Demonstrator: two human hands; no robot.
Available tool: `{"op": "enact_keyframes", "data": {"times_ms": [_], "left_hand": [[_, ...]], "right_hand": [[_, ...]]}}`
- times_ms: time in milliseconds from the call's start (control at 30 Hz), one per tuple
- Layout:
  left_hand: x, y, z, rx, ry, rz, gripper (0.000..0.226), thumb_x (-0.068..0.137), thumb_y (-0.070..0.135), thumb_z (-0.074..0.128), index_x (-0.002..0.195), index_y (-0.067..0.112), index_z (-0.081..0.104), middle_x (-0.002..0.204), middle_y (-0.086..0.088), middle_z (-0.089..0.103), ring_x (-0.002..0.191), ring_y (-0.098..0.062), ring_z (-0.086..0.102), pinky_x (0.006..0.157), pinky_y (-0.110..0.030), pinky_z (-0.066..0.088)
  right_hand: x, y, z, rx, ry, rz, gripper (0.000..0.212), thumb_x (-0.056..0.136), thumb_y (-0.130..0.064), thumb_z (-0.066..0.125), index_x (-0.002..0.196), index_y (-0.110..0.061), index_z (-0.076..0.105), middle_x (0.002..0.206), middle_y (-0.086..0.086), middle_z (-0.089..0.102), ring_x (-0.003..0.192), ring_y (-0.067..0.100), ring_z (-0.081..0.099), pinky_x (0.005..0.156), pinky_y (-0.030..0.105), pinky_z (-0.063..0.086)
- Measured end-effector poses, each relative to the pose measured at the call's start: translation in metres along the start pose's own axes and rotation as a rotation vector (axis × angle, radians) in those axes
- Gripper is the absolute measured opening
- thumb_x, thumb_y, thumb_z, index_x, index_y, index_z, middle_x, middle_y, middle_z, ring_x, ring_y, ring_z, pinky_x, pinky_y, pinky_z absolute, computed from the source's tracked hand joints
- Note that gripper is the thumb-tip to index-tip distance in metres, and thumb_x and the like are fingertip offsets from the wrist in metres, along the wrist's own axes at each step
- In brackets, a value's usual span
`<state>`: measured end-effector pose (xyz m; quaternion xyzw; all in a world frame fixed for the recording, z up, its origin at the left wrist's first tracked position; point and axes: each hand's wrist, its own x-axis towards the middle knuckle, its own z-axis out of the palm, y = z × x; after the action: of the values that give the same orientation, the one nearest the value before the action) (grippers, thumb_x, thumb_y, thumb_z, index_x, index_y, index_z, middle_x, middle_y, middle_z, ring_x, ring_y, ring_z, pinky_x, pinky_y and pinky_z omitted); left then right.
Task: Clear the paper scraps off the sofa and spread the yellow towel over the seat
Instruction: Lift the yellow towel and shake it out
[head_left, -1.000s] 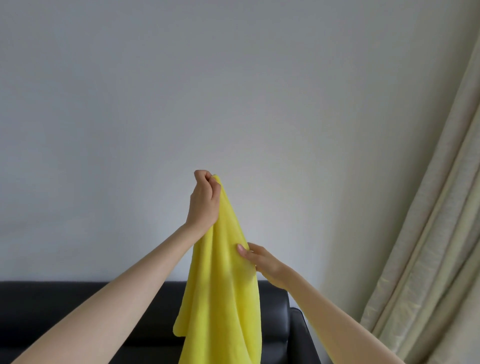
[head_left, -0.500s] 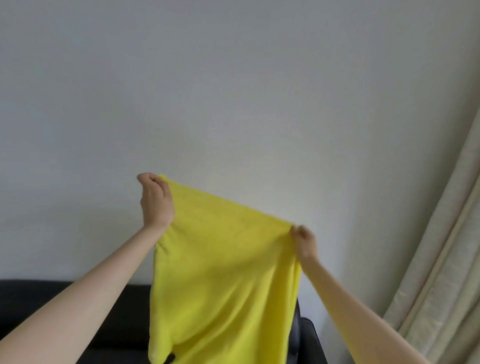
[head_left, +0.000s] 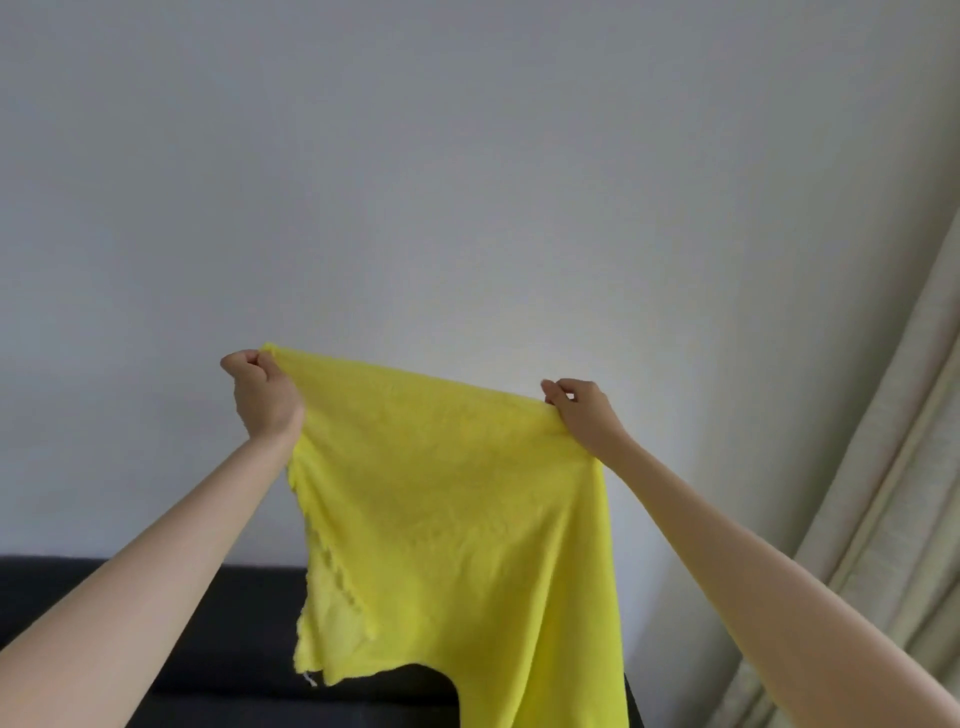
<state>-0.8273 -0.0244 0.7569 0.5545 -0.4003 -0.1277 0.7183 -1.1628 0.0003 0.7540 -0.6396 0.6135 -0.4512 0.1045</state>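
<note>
Yellow towel (head_left: 457, 499): held up before the wall, top edge stretched between both hands, hanging down over the sofa (head_left: 244, 639).
Left hand (head_left: 265, 395): fist gripping the upper left corner, higher.
Right hand (head_left: 582, 410): pinching the right corner, lower.
Long axis: vertical drop.
Sofa seat: below, out of view; judged to need lowering.

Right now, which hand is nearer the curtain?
Right. The right hand pinches the yellow towel on the side toward the curtain; the left hand grips the towel's far corner.
</note>
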Motion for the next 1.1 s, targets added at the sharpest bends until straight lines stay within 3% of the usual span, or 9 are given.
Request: {"op": "enact_keyframes", "data": {"times_ms": [167,233,333,500,633,700,833,967,1100], "left_hand": [[-0.009,0.010,0.017,0.020,-0.299,0.007,0.020,0.093,0.024,0.043,0.104,0.012,0.055,0.108,-0.018,0.059,0.106,-0.033,0.055,0.080,-0.032,0.036],[-0.027,0.012,0.025,0.077,-0.581,0.062,0.041,0.079,0.046,0.050,0.098,0.013,0.063,0.103,-0.014,0.064,0.101,-0.032,0.058,0.086,-0.035,0.041],[-0.064,0.010,0.034,0.340,-0.984,0.121,0.069,0.055,0.084,0.054,0.087,0.025,0.072,0.085,0.009,0.065,0.087,-0.015,0.060,0.074,-0.027,0.043],[-0.102,0.004,0.053,0.416,-1.220,0.075,0.060,0.055,0.080,0.066,0.098,0.038,0.069,0.114,0.012,0.060,0.108,-0.008,0.050,0.088,-0.028,0.038],[-0.112,0.009,0.058,0.322,-1.153,0.194,0.023,0.071,0.053,0.068,0.073,0.030,0.063,0.067,0.008,0.052,0.067,-0.011,0.051,0.061,-0.028,0.036],[-0.112,0.015,0.057,0.300,-1.024,0.295,0.018,0.070,0.043,0.062,0.065,0.027,0.056,0.056,0.008,0.046,0.058,-0.013,0.047,0.057,-0.030,0.033],[-0.110,0.036,0.055,0.383,-0.771,0.566,0.015,0.075,0.035,0.061,0.072,0.027,0.050,0.055,0.006,0.051,0.062,-0.017,0.053,0.055,-0.029,0.036],[-0.108,0.052,0.056,0.332,-0.577,0.630,0.016,0.077,0.031,0.062,0.075,0.029,0.047,0.053,0.008,0.046,0.058,-0.020,0.048,0.056,-0.027,0.034],[-0.097,0.060,0.052,0.249,-0.454,0.584,0.013,0.076,0.029,0.062,0.075,0.024,0.050,0.057,0.004,0.051,0.061,-0.023,0.053,0.058,-0.028,0.038]], "right_hand": [[-0.008,-0.003,0.021,0.176,-0.009,0.017,0.039,0.097,-0.036,0.049,0.062,-0.019,0.056,0.054,-0.009,0.046,0.051,0.010,0.037,0.050,0.022,0.030],[-0.011,-0.009,0.029,0.209,-0.026,0.005,0.040,0.097,-0.036,0.049,0.062,-0.018,0.057,0.056,-0.009,0.046,0.050,0.009,0.036,0.048,0.018,0.029],[-0.015,-0.022,0.040,0.244,-0.045,-0.030,0.037,0.098,-0.034,0.048,0.067,-0.016,0.058,0.057,-0.010,0.045,0.050,0.008,0.035,0.050,0.018,0.029],[-0.021,-0.036,0.049,0.256,-0.108,-0.103,0.027,0.099,-0.035,0.046,0.089,-0.012,0.058,0.072,-0.009,0.057,0.057,0.012,0.044,0.055,0.021,0.036],[-0.023,-0.030,0.044,0.244,-0.100,-0.090,0.031,0.098,-0.040,0.047,0.099,-0.012,0.057,0.088,-0.005,0.063,0.060,0.009,0.047,0.057,0.021,0.037],[-0.028,-0.022,0.038,0.247,-0.111,-0.061,0.034,0.096,-0.045,0.048,0.099,-0.013,0.057,0.081,-0.005,0.060,0.056,0.006,0.044,0.055,0.020,0.035],[-0.047,-0.011,0.038,0.363,-0.266,-0.030,0.044,0.090,-0.055,0.052,0.096,-0.011,0.056,0.061,-0.002,0.045,0.051,0.008,0.037,0.048,0.020,0.029],[-0.066,-0.003,0.048,0.467,-0.413,-0.015,0.045,0.085,-0.052,0.063,0.113,-0.017,0.060,0.098,0.000,0.069,0.084,0.014,0.067,0.072,0.025,0.053],[-0.088,0.018,0.066,0.567,-0.541,0.044,0.044,0.084,-0.043,0.069,0.121,-0.021,0.061,0.115,-0.005,0.070,0.105,0.010,0.067,0.082,0.021,0.054]]}}
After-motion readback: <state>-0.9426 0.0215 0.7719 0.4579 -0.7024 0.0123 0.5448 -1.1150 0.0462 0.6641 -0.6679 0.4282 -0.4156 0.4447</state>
